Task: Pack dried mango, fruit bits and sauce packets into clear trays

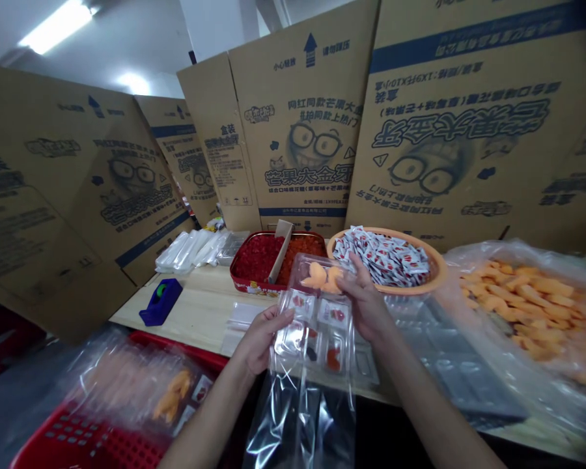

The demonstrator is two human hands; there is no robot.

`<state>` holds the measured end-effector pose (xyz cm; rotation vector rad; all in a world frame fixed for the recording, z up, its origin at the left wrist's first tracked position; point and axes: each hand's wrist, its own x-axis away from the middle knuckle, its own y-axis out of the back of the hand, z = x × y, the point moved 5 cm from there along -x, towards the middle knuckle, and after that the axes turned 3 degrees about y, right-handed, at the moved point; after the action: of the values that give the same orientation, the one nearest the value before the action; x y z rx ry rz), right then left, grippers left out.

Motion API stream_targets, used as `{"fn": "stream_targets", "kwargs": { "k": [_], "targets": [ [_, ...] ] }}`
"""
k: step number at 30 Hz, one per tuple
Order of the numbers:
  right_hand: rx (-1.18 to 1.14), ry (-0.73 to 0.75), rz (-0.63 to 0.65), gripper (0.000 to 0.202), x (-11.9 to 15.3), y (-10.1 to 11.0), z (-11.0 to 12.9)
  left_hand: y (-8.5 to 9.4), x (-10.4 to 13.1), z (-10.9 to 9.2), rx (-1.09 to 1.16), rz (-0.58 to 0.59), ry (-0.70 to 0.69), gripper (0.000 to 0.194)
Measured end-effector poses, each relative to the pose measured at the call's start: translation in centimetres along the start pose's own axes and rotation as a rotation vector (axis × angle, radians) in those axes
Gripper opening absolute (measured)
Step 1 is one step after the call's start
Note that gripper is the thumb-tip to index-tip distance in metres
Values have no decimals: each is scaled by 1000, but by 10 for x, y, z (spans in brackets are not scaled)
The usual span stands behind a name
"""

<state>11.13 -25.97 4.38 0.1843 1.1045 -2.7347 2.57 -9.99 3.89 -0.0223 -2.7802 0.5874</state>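
Note:
A clear plastic tray (317, 326) is held up between my two hands at the centre. Two orange pieces (322, 277) lie in its top compartments, with small printed sachets (333, 312) below them and dark red and orange bits lower down. A long clear bag (303, 417) surrounds or hangs from the tray's lower part; which one is hard to tell. My left hand (264, 335) grips the tray's left edge, thumb on top. My right hand (364, 299) holds its upper right edge, fingers partly behind it.
Behind stand a red tin (239, 280) of red and orange bits and an orange basket (437, 273) of sachets. Orange pieces (527, 299) fill a bag at right, beside empty trays (449, 358). At left are a blue tape dispenser (160, 303) and a red basket (78, 436) of packed trays.

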Motion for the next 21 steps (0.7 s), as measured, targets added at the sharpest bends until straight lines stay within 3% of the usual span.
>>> {"fn": "stream_targets", "kwargs": {
  "k": [3,6,13,18,21],
  "targets": [
    [171,-23,49,55,-3,1,-5,2,-1,3,26,-10,-7,28],
    [423,-41,183,32,1,-3,-13,6,-2,2,56,-35,-40,32],
    [729,154,530,20,17,-27,-16,16,3,-1,109,-139,-138,31],
    [802,266,750,16,41,-56,-14,13,31,-6,-78,-208,-216,30],
    [827,473,730,15,55,-73,1,22,64,-24,-156,-245,-336,24]
  ]
}}
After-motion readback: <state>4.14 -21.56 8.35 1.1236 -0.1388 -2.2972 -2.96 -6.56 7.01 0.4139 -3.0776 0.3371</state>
